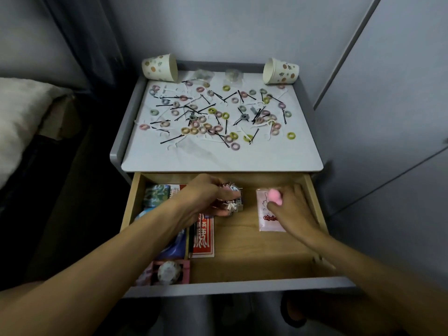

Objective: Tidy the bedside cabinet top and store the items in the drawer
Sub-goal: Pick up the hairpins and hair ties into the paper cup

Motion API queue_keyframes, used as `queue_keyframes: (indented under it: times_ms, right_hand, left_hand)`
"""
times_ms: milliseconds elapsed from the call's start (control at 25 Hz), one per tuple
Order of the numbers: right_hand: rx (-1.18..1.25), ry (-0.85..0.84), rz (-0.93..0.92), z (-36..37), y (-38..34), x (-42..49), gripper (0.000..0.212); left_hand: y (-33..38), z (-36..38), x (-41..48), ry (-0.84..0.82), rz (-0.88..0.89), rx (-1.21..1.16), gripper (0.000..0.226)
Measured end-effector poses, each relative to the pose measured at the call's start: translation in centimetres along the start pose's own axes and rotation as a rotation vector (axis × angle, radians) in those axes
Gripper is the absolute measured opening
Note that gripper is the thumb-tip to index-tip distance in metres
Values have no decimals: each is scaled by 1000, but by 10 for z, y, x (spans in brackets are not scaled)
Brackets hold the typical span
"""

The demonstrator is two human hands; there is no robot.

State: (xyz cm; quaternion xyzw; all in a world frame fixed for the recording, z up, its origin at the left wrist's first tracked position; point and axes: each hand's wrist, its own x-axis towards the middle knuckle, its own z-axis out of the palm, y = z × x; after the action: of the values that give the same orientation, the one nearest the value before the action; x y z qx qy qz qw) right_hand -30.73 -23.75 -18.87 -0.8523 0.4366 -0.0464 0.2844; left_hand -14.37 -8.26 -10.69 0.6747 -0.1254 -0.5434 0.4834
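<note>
Both my arms reach into the open drawer (242, 258), which stands pulled out toward me. My left grip (203, 197) sits over the drawer's back middle, fingers curled round a small bundle of trinkets (231, 201), pink and white, too blurred for me to tell more. My right grip (295, 209) is in the drawer's right part, pinching a fluffy pink puff (275, 194) between thumb and fingers, just above a pale pink packet (266, 214) that lies flat on the drawer floor under it. In the drawer's left part lie a red packet (203, 238) with white lettering, a blue packet (173, 248) just beside it and partly under my left forearm, a green patterned packet (156, 194) at the back left corner, and a pink box (169, 272) with something round and pale in it at the front left corner. Behind the drawer and above it is the white counter (218, 161) of the cabinet, strewn with small coloured hair ties (291, 135) and black hairpins (172, 139), tangled together across its middle and back. Two flowered paper cups lie tipped on their sides at the counter's far corners, the left cup (160, 67) and the right cup (281, 70), mouths turned toward each other, with two crumpled clear bags (202, 73) between them. A pillow (19, 117) on a bed lies to the left of the drawer.
</note>
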Motion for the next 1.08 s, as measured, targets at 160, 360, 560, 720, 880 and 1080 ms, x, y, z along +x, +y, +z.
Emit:
queue_keyframes:
  times_ms: [160, 360, 560, 720, 880, 1080]
  right_hand:
    - [-254, -53, -151, 0, -4, -9, 54]
    - [-560, -236, -219, 16, -4, -15, 67]
    - [-569, -265, -224, 16, 0, -13, 73]
    - [-548, -209, -227, 12, 7, -8, 67]
    - [-524, -222, -232, 12, 7, -6, 60]
    - [-748, 94, -268, -9, 5, 2, 54]
  left_hand:
    - [-1, 2, 6, 4, 20, 27, 27]
    - [-6, 5, 5, -4, 49, 10, 23]
    - [-8, 3, 7, -19, 54, 6, 29]
    - [-6, 4, 6, -20, 54, -4, 27]
    - [-7, 5, 7, -27, 44, -11, 28]
    - [-7, 3, 9, -10, 28, -35, 26]
